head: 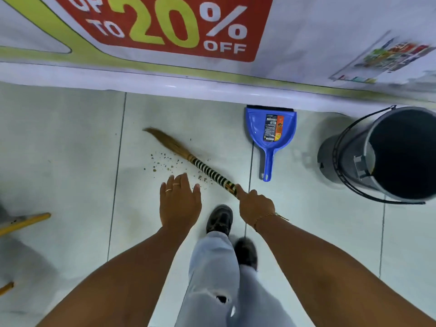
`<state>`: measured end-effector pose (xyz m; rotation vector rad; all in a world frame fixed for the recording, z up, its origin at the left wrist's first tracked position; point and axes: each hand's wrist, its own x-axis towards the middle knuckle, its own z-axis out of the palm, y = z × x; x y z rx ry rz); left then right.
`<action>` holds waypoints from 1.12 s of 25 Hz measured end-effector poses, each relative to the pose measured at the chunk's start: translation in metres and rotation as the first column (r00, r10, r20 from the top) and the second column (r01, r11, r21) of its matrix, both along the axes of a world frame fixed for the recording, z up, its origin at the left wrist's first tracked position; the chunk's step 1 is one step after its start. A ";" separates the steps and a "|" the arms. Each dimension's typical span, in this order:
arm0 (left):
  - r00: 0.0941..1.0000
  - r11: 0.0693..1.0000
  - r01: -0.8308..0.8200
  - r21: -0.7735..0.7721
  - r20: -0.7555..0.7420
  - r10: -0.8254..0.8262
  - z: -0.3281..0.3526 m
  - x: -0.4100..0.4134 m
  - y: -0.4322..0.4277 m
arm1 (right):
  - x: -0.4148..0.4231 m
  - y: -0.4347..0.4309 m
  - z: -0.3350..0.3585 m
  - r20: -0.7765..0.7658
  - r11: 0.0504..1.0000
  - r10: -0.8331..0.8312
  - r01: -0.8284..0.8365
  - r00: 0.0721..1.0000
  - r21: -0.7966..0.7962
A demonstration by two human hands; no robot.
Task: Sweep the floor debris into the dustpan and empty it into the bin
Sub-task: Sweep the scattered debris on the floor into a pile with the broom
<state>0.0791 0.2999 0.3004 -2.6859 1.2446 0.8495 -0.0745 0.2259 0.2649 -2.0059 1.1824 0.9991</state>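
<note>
Gripping the broom [203, 168] handle in my right hand [256, 207], fingers closed around it, I hold my left hand [179, 204] open above the floor. Debris [162, 161] lies left of the broom; dustpan [270, 131] and bin [387, 154] stand to its right.

Debris [165, 161] left of the broom [188, 156], dustpan [270, 128] to its right, bin [389, 156] rightmost.
</note>
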 end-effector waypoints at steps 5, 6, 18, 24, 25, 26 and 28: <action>0.999 0.998 0.036 -0.056 0.033 -0.034 0.021 -0.043 0.059 | -0.041 0.047 0.031 0.150 0.962 -0.274 0.273 0.950 0.030; 0.999 0.996 0.043 -0.078 0.030 -0.041 0.025 -0.052 0.069 | -0.047 0.055 0.036 0.178 0.948 -0.318 0.312 0.931 0.059; 0.986 0.982 0.164 -0.096 0.029 -0.162 0.019 -0.049 0.145 | -0.032 0.146 0.021 0.028 0.942 -0.329 0.327 0.944 0.070; 0.979 0.972 0.203 -0.115 0.024 -0.202 0.039 -0.009 0.163 | -0.009 0.194 0.046 0.166 0.932 -0.360 0.362 0.918 0.023; 0.977 0.969 0.215 -0.126 0.020 -0.214 0.044 -0.005 0.166 | -0.011 0.204 0.050 0.197 0.914 -0.398 0.406 0.896 -0.001; 0.972 0.963 0.233 -0.135 0.017 -0.233 0.050 0.000 0.170 | -0.011 0.214 0.055 0.219 0.888 -0.443 0.459 0.870 -0.027; 0.962 0.952 0.270 -0.141 0.010 -0.272 0.061 0.010 0.178 | -0.011 0.232 0.061 0.227 0.822 -0.534 0.563 0.814 -0.086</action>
